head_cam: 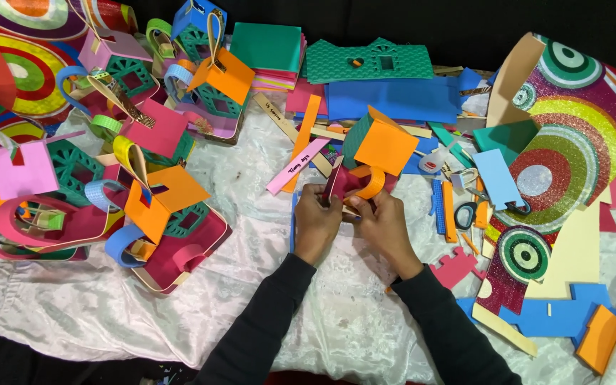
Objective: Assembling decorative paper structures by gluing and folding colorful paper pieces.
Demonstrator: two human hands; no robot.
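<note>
While both hands meet at the middle of the white cloth [336, 321], the left hand [316, 217] pinches the maroon foam base [338, 182] of a small foam house and the right hand [385, 222] pinches the orange foam strip [373, 184] curling from it. This looks like the fixing step, with the strip being pressed to the base under the orange roof [386, 146]. Next, I judge, it calls for steady pressure while the loop keeps its curve. Finished foam houses [165, 214] sit well apart on the left; scissors [467, 212] lie near the right hand.
</note>
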